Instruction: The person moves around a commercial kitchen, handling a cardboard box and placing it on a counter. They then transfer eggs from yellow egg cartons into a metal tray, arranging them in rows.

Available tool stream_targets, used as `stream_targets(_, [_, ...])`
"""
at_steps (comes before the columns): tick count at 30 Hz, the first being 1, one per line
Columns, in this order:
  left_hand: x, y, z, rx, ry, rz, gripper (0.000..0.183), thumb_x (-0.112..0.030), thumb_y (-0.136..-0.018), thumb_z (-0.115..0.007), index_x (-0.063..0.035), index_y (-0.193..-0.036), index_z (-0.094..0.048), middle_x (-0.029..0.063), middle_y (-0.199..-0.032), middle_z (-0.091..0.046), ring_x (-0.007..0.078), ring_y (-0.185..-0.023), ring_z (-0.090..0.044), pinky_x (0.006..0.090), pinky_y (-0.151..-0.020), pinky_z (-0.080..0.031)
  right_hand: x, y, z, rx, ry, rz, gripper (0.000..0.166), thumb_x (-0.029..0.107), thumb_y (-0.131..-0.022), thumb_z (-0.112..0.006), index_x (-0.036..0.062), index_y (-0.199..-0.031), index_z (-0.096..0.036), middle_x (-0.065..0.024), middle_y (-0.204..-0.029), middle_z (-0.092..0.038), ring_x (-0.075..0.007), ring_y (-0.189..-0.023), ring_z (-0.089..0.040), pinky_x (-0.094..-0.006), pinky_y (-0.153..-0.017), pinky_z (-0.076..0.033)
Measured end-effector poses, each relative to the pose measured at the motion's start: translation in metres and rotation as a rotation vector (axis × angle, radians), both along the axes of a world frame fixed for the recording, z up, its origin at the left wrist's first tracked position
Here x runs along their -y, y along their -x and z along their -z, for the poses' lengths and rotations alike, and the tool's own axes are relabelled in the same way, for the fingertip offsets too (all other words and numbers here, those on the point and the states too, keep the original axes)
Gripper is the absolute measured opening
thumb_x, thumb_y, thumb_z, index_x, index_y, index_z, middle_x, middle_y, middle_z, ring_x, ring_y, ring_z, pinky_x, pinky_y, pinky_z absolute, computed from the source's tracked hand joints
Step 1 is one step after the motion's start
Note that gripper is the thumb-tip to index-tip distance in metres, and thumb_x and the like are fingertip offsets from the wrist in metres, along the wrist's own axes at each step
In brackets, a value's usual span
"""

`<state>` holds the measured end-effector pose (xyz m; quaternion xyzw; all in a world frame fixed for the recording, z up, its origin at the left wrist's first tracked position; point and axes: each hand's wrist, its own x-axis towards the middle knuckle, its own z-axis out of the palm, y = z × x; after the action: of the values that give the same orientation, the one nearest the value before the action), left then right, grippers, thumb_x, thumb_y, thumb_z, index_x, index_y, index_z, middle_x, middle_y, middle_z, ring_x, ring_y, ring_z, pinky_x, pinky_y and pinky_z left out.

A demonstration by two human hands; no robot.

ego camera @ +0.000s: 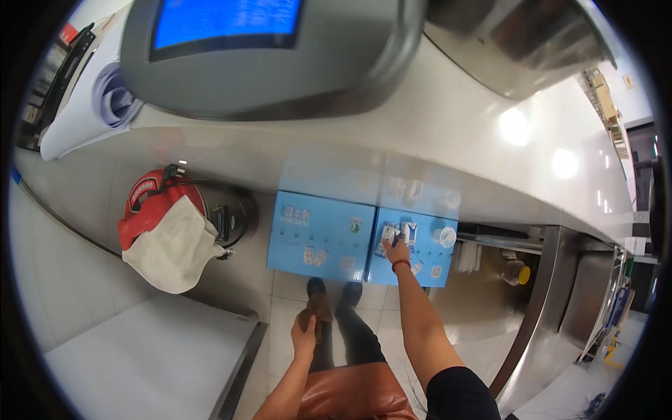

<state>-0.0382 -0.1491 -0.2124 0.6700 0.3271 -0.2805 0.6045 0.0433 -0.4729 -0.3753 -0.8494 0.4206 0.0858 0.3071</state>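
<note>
My left hand (303,336) is closed around a small brown object (307,319) that I cannot identify, low in front of my apron. Over the right one of two light-blue cardboard boxes, my right hand (397,252), with a red bead bracelet at its wrist, reaches down. Its fingertips are at a small dark thing and a patterned patch on the box (441,262); whether they grip anything is unclear. The left blue box (320,236) stands beside it, bearing print and pictures of drink packs.
A grey device with a blue screen (273,79) and a metal vessel (520,47) stand on the white counter (446,105). Rolled paper (89,115) lies at left. Below are a red-and-black appliance (199,194) with a cream cloth (173,252), a white surface (152,357) and a yellow-capped bottle (514,273).
</note>
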Motion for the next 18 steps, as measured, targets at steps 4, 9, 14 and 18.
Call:
stream_targets(4, [0.007,0.013,-0.008,-0.023,-0.049,0.017,0.039,-0.02,-0.091,-0.06,0.0013,-0.122,-0.053,0.0142,-0.116,-0.059,0.0231,-0.108,-0.054,0.0311,-0.092,-0.041,-0.029,0.002,-0.051,-0.075,0.065,0.054,0.069,0.042,-0.075,-0.072,-0.0021,-0.121,-0.047,-0.0263,-0.122,-0.05,-0.0404,-0.101,-0.058,-0.0444,-0.082,-0.049])
stream_targets(9, [0.013,0.02,-0.011,-0.048,0.013,0.061,0.037,-0.019,-0.09,-0.061,-0.0001,-0.121,-0.055,0.0133,-0.114,-0.06,0.022,-0.107,-0.055,0.0299,-0.091,-0.041,-0.045,0.037,-0.054,-0.062,0.066,0.308,0.095,0.044,-0.069,-0.077,-0.0015,-0.137,-0.028,-0.0261,-0.133,-0.037,-0.0426,-0.115,-0.047,-0.044,-0.09,-0.045])
stream_targets(14, [0.014,0.018,-0.014,-0.026,-0.014,0.111,0.035,-0.018,-0.09,-0.06,-0.0004,-0.12,-0.055,0.0117,-0.112,-0.061,0.0211,-0.104,-0.056,0.0298,-0.09,-0.042,-0.044,0.031,-0.037,0.12,0.28,0.222,0.094,0.046,-0.071,-0.075,-0.0023,-0.136,-0.028,-0.0248,-0.131,-0.038,-0.042,-0.111,-0.05,-0.0457,-0.086,-0.046])
stream_targets(18, [0.018,0.013,-0.016,-0.049,-0.026,0.134,0.033,-0.018,-0.09,-0.06,-0.0013,-0.119,-0.056,0.0113,-0.111,-0.061,0.0203,-0.104,-0.056,0.0295,-0.09,-0.042,-0.068,0.018,-0.06,-0.027,0.013,0.121,0.083,0.041,-0.072,-0.075,-0.0023,-0.131,-0.034,-0.0223,-0.127,-0.043,-0.0396,-0.107,-0.052,-0.0451,-0.085,-0.046])
